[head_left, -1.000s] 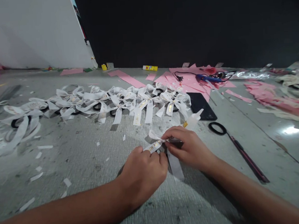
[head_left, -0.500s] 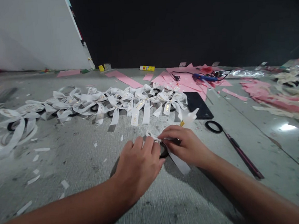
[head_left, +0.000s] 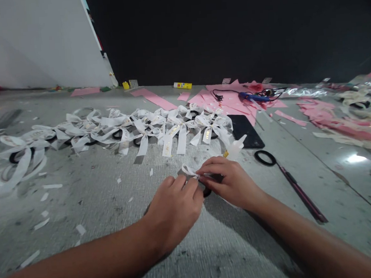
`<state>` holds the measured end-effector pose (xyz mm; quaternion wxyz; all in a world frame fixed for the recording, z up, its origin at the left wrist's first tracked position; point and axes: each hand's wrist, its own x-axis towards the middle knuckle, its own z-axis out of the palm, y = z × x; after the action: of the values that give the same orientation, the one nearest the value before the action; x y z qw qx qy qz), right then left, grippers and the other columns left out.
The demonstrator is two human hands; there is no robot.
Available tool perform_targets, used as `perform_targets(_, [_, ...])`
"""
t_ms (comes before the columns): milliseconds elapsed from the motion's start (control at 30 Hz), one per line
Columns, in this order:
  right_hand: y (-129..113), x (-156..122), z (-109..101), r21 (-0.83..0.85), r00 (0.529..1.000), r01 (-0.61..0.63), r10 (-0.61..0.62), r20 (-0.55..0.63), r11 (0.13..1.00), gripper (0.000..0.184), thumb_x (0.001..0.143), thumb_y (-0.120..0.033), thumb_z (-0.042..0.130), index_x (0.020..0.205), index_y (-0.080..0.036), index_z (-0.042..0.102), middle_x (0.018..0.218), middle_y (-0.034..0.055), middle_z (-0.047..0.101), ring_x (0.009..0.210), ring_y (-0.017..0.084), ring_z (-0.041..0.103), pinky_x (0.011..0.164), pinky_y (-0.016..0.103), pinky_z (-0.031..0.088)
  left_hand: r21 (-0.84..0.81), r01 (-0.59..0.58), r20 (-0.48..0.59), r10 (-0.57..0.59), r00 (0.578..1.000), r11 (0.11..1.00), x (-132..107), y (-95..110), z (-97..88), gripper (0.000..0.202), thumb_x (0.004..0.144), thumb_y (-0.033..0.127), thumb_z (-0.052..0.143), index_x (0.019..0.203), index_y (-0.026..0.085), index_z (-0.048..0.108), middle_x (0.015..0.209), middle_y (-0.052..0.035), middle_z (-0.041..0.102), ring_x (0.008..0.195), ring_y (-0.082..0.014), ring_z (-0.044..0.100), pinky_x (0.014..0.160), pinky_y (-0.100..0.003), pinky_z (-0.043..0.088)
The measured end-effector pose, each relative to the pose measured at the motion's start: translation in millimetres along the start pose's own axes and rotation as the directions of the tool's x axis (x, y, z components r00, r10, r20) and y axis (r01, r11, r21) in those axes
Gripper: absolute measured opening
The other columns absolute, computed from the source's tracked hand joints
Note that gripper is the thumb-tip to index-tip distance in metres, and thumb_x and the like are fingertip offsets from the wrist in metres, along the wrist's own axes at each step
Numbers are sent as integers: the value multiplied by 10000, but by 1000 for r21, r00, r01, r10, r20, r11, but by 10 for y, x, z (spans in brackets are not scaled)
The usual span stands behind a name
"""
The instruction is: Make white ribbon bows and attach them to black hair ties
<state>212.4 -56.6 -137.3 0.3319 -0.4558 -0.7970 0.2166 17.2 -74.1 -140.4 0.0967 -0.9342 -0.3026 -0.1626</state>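
Note:
My left hand (head_left: pixel 178 206) is closed with its fingertips at a white ribbon (head_left: pixel 188 170) and a black hair tie (head_left: pixel 207 192). My right hand (head_left: pixel 229 179) pinches the same ribbon from the other side, thumb and fingers meeting at its middle. A small ribbon loop stands up between the two hands. Most of the hair tie lies hidden behind my left fingers. Just beyond my right hand is a white glue bottle (head_left: pixel 236 148) with a yellow band. A row of white ribbon bows (head_left: pixel 171 127) on black hair ties, some with gold print, stretches across behind.
A dark flat tablet-like object (head_left: pixel 247 130), a loose black ring (head_left: pixel 265 158) and a thin dark pen-like tool (head_left: pixel 302 194) lie to the right. Pink sheets (head_left: pixel 208 100), a blue corded tool (head_left: pixel 254 96) and a yellow tube (head_left: pixel 183 85) are farther back. White scraps (head_left: pixel 42 223) dot the left.
The ribbon loop now shows more clearly above my fingers. The ribbon tail that hung below my right hand is mostly out of sight. My left hand has shifted slightly down.

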Motion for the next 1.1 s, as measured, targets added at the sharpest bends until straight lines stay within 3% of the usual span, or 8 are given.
perform_targets(467, [-7,-16,29,-33,1000,-10,10,-12,999,113,845,-73,649,853,-179,689,844,47,667,827,207,608,745,334,459,-54,27,14,-26,1000,998,-5,9,10,70,901,169,581,850,168,628,861,-45,631,813,-246,573,620,-367,440])
perform_targets(767, [9,-19,33,-39,999,-9,8,-46,999,127,805,-62,614,826,-181,654,807,34,655,791,197,601,715,316,449,-160,96,37,-91,995,982,37,-29,5,173,934,228,535,1057,144,624,1014,-74,664,937,-251,578,758,-406,486])
perform_targets(1100, [-2,-34,6,17,999,8,-8,-35,1000,119,888,-161,566,871,-177,683,874,57,662,858,209,609,769,346,461,-168,88,91,-73,993,982,24,-46,1,116,922,230,556,948,170,652,959,-53,657,915,-256,579,748,-418,486])
